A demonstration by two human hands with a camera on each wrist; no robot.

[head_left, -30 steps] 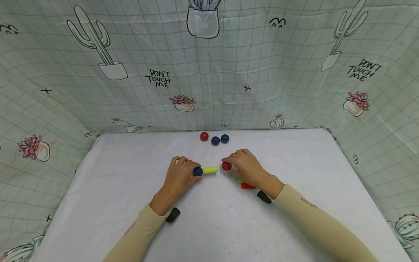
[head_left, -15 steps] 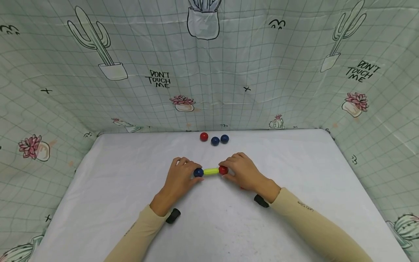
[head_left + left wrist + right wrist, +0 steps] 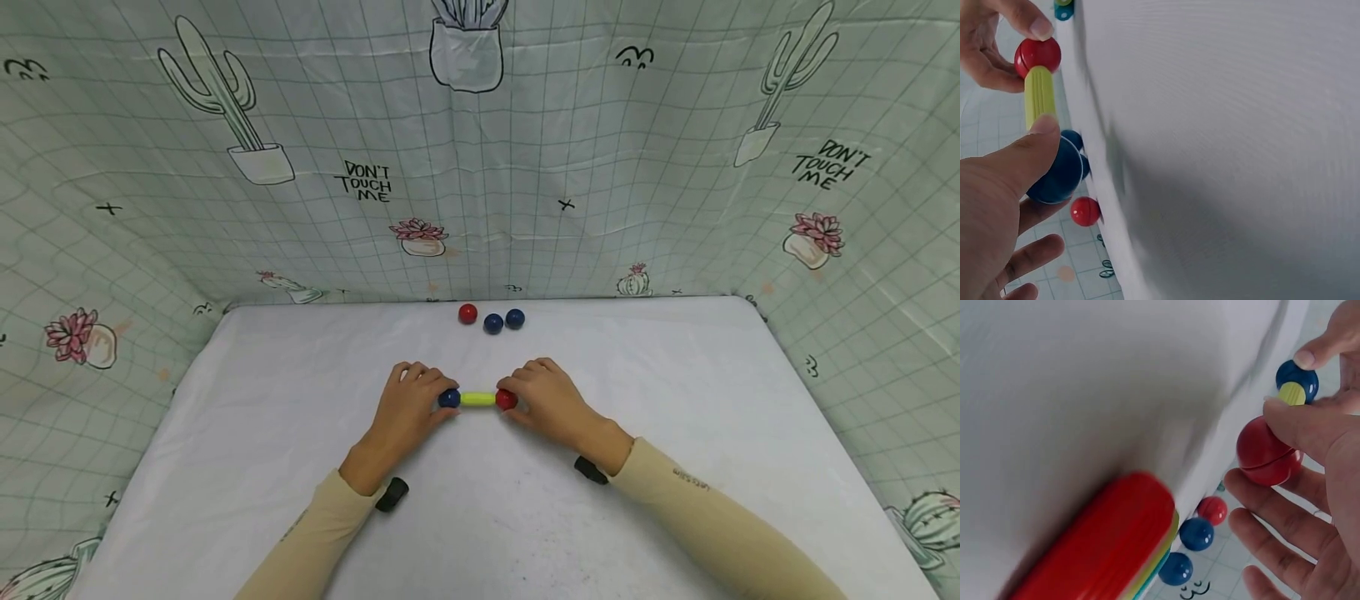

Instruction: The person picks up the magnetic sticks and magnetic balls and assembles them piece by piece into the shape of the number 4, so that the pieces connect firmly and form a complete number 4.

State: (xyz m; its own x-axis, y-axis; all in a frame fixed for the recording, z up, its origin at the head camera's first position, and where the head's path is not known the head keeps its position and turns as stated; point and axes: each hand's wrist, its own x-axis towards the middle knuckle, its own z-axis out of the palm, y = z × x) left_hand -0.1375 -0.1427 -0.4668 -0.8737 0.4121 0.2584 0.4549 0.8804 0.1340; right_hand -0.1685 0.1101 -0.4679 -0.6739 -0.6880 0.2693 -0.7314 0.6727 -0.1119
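My left hand (image 3: 407,410) pinches a dark blue ball (image 3: 1059,172) between thumb and fingers. Opposite it, my right hand (image 3: 551,402) grips a red ball (image 3: 1266,450) in the same way. A ridged yellow-green rod (image 3: 477,399) spans the gap, its left end at the blue ball and its right end at the red one, so the three form a straight bar. In the left wrist view the left thumb tip overlaps the rod (image 3: 1039,97).
Toward the table's back edge lie a loose red ball (image 3: 468,313) and two blue balls (image 3: 492,323). Beside the right hand, a red rod (image 3: 1107,534) lies by yellow and blue ones; the head view hides them. A white cloth (image 3: 480,517) covers the table before a patterned curtain (image 3: 480,167).
My right hand has brought the red ball leftward onto the rod's free right end. Both hands, with the joined pieces, have since shifted slightly left and toward the body.
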